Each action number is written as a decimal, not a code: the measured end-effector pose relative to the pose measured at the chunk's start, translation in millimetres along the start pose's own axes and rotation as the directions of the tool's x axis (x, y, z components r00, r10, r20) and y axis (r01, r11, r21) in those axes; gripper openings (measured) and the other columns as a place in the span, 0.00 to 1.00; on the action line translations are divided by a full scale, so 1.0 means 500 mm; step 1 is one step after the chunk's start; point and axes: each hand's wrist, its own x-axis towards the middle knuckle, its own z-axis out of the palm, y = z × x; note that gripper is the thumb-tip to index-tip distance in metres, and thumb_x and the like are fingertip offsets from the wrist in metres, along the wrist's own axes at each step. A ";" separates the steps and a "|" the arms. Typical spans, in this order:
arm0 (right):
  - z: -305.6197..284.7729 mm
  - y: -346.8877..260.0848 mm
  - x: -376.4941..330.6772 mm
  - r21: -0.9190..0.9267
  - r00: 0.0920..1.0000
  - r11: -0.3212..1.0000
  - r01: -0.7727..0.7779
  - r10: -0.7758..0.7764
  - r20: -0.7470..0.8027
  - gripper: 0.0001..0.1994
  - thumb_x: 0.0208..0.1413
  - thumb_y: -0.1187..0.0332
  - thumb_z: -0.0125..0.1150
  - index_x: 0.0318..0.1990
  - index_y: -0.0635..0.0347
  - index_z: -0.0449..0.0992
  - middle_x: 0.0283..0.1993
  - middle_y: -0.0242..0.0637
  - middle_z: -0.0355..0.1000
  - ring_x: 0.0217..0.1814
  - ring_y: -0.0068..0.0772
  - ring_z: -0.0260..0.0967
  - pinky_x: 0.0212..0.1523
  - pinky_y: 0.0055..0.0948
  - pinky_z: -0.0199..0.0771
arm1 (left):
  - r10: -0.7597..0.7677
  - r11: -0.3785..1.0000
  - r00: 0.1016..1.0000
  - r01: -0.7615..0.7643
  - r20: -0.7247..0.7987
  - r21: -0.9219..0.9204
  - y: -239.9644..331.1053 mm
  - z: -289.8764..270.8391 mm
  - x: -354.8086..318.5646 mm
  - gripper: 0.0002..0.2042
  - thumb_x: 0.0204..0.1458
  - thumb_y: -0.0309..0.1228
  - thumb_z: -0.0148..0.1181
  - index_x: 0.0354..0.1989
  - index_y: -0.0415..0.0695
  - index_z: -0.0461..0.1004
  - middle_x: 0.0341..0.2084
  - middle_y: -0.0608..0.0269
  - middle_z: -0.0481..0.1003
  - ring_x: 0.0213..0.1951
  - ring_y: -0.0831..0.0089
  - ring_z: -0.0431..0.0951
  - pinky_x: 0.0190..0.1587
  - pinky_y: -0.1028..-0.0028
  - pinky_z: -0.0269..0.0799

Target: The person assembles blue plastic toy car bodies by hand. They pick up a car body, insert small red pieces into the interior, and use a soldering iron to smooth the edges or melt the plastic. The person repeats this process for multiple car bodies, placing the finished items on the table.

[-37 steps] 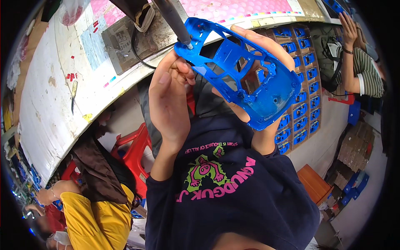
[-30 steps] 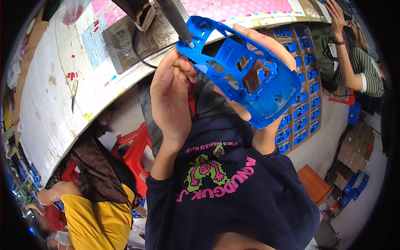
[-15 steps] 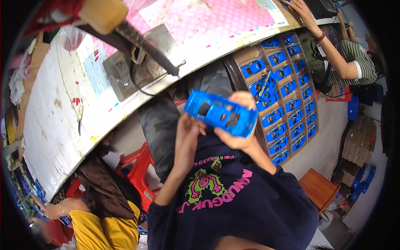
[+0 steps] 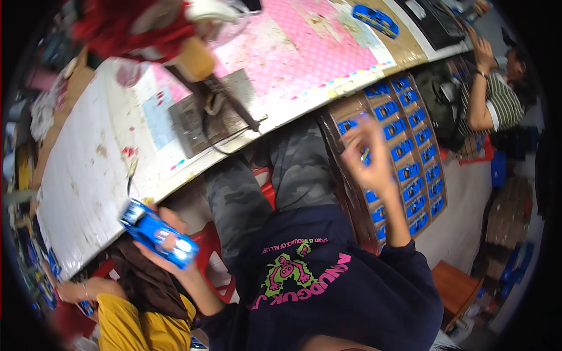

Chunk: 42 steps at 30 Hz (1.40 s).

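A blue toy car body (image 4: 165, 237) lies in my left hand (image 4: 184, 222), whose fingers and palm wrap it from below and the side. It is held out to the left, beyond the table edge. My right hand (image 4: 374, 158) is raised over the near part of a brown tray (image 4: 370, 227). Its fingers are curled and smeared by motion; a small yellow and blue patch shows between them, and I cannot make out whether it is held or lies behind. Rows of blue toy car bodies (image 4: 401, 150) fill the tray.
A machine (image 4: 225, 102) with a metal base plate stands on the white table (image 4: 88, 169). Another blue toy car (image 4: 376, 21) lies at its far right. Red bits (image 4: 130, 151) are scattered on the left. A co-worker (image 4: 494, 96) sits right, another in yellow (image 4: 126, 313) left.
My hands have parted: the left carried the car body left and down, the right moved over the tray. The co-worker's hand at far right has drawn away from the table. The view shifted slightly.
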 end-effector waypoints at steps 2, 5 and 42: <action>-0.072 0.057 0.103 0.018 0.991 0.999 0.039 -0.037 -0.129 0.24 0.50 0.73 0.49 0.56 0.63 0.52 0.37 0.37 0.66 0.28 0.18 0.62 0.29 0.18 0.62 | 0.294 0.897 0.938 -0.204 -0.185 0.393 0.094 0.019 0.040 0.32 0.50 0.46 0.48 0.59 0.39 0.48 0.37 0.59 0.64 0.35 0.73 0.64 0.37 0.76 0.62; -0.177 0.157 0.275 0.374 0.969 0.927 -0.023 0.113 -0.220 0.23 0.52 0.67 0.48 0.54 0.67 0.53 0.36 0.44 0.68 0.26 0.25 0.64 0.28 0.22 0.65 | 0.717 -0.132 0.697 0.145 -0.007 0.981 0.225 -0.034 0.110 0.16 0.47 0.41 0.56 0.33 0.38 0.69 0.23 0.65 0.67 0.26 0.76 0.66 0.31 0.76 0.63; -0.183 0.031 -0.030 0.935 0.965 0.354 -0.035 -0.231 0.124 0.25 0.42 0.50 0.59 0.38 0.60 0.58 0.31 0.49 0.61 0.17 0.39 0.67 0.14 0.25 0.71 | 0.512 -0.220 0.787 -0.266 0.343 0.939 0.034 0.126 0.147 0.05 0.43 0.18 0.54 0.30 0.36 0.70 0.25 0.60 0.72 0.25 0.78 0.68 0.30 0.81 0.63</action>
